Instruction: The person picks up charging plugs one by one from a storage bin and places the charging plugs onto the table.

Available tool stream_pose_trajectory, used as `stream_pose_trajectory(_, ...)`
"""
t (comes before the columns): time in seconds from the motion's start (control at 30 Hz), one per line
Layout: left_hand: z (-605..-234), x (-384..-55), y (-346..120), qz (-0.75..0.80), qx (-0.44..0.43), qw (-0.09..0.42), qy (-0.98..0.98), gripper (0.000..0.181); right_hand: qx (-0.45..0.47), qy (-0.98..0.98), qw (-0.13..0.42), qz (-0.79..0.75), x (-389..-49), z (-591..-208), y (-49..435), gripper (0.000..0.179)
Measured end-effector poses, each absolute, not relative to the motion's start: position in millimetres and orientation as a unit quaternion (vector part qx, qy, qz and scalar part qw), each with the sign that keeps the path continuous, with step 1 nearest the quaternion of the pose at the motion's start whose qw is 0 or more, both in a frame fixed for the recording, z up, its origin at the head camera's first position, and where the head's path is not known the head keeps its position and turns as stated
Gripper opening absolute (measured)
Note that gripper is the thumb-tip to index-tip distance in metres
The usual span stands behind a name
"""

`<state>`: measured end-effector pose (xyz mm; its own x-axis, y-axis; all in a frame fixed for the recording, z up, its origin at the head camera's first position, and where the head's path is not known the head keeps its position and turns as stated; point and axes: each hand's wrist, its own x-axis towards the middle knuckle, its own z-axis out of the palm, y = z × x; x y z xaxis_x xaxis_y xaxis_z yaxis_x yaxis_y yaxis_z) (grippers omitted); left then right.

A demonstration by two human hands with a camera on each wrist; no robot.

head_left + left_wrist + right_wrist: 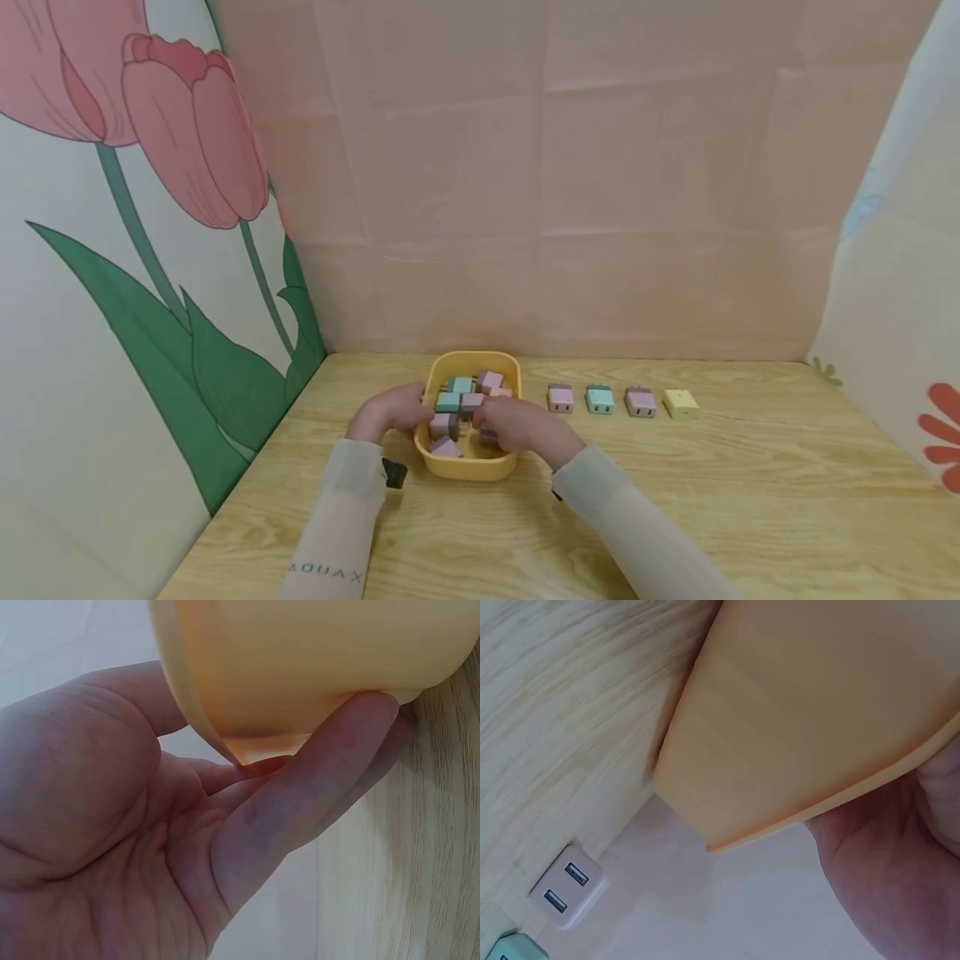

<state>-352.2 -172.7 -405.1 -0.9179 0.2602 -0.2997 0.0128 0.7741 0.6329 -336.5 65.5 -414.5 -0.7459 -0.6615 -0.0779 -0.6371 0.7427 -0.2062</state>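
Observation:
A yellow plastic bin [468,469] sits on the table, holding several pink, purple and teal USB wall chargers [447,402]. My left hand [388,410] holds the bin's left side. In the left wrist view, the thumb goes over the rim and the fingers lie along the outer wall [322,660]. Over the right rim my right hand [521,425] reaches inside, fingers down among the chargers by a dark-ended one [489,437]. The bin's wall [802,720] hides those fingertips in the right wrist view, so I cannot tell whether they pinch a charger.
Right of the bin, a row of chargers stands on the wooden table [480,542]: pink [560,398], teal [600,399], purple [641,402] and yellow [681,404]. A pinkish sheet [562,183] hangs behind, and a tulip-printed panel [67,350] borders the left.

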Motion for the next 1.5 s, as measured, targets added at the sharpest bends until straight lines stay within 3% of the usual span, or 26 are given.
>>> stream_pose_trajectory(0.17, -405.0, -351.6, -173.1, 0.332, 0.070, 0.191, 0.921, 0.042, -0.349, 0.931, 0.071, -0.079, -337.4, -415.4, 65.1, 0.029)
stream_pose_trajectory(0.5, -405.5, -351.2, -172.5, 0.333, 0.070, 0.193, 0.920, 0.042, -0.367, 0.926, 0.048, -0.073, -339.5, -420.9, 64.9, 0.004)
stream_pose_trajectory(0.73, -405.6, -349.8, -172.2, 0.338, 0.075, 0.190, 0.919, 0.042, -0.331, 0.937, 0.074, -0.084, -336.2, -421.4, 62.5, 0.021)
stream_pose_trajectory(1.1, -404.6, -349.1, -172.0, 0.336, 0.075, 0.187, 0.920, 0.042, -0.339, 0.936, 0.058, -0.072, -341.0, -425.8, 61.4, 0.016)
stream_pose_trajectory(1.3, -402.6, -348.1, -173.2, 0.325, 0.070, 0.183, 0.925, 0.041, -0.367, 0.914, 0.111, -0.136, -340.1, -413.1, 69.0, 0.028)
stream_pose_trajectory(1.5, -403.0, -348.3, -172.3, 0.325, 0.082, 0.182, 0.924, 0.039, -0.357, 0.909, 0.144, -0.161, -334.5, -406.1, 74.9, 0.027)
